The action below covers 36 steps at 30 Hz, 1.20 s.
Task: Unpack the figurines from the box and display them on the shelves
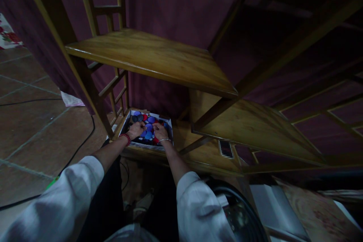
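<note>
A shallow box (pixel 131 144) with white edges stands on the low wooden shelf, filled with small round pieces in purple, blue, red and black. Both my hands reach into it. My left hand (pixel 136 130), with a red bead bracelet at the wrist, is over the box's left part, fingers curled together near a purple round piece (pixel 149 127). My right hand (pixel 160 131), a thin pale bracelet at its wrist, is on the other side of that piece, fingertips bent down and drawn together. Whatever is between the fingers of either hand is too small to make out.
A wooden shelf board (pixel 153 53) juts out above the box, with a slanted brace at its right. The lower shelf (pixel 198 155) runs on to the right, where a dark blurred-out rectangle (pixel 226 148) lies. A black cable (pixel 82 141) crosses the tiled floor.
</note>
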### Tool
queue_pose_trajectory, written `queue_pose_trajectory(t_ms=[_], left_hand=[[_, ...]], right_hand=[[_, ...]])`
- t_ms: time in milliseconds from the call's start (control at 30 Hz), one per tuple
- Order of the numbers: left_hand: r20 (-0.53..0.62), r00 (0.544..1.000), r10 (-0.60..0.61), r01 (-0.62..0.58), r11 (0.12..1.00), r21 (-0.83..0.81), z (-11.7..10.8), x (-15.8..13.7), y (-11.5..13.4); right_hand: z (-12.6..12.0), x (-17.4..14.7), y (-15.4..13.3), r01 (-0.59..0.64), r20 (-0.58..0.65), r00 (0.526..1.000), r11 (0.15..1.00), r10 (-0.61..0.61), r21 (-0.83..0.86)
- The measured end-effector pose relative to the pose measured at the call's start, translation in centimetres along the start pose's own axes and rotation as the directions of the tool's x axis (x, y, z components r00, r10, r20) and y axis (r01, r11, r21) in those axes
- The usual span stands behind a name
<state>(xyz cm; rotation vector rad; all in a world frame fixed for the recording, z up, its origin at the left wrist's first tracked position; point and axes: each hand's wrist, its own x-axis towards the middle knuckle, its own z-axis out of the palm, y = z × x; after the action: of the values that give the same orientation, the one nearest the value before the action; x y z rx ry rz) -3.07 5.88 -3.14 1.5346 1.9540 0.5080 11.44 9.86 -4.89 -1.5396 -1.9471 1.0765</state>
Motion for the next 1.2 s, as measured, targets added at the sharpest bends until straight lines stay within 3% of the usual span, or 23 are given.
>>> queue_pose_trajectory(t_ms=[400,833,1200], left_hand=[[-0.016,0.992,-0.127,0.128,0.986,0.111,-0.1,0.4,-0.1],[-0.017,0.992,-0.128,0.129,0.988,0.082,-0.2,0.3,-0.2],[-0.032,0.995,-0.099,0.1,0.995,0.016,0.1,0.3,-0.6]], right_hand=[[-1.7,-0.4,0.9,0.082,0.059,0.996,0.961,-0.069,-0.263],[-1.4,-0.4,1.4,0.056,0.097,0.994,0.983,-0.04,-0.172],[-2.2,-1.6,0.3,0.064,0.225,0.974,0.99,-0.034,-0.125]])
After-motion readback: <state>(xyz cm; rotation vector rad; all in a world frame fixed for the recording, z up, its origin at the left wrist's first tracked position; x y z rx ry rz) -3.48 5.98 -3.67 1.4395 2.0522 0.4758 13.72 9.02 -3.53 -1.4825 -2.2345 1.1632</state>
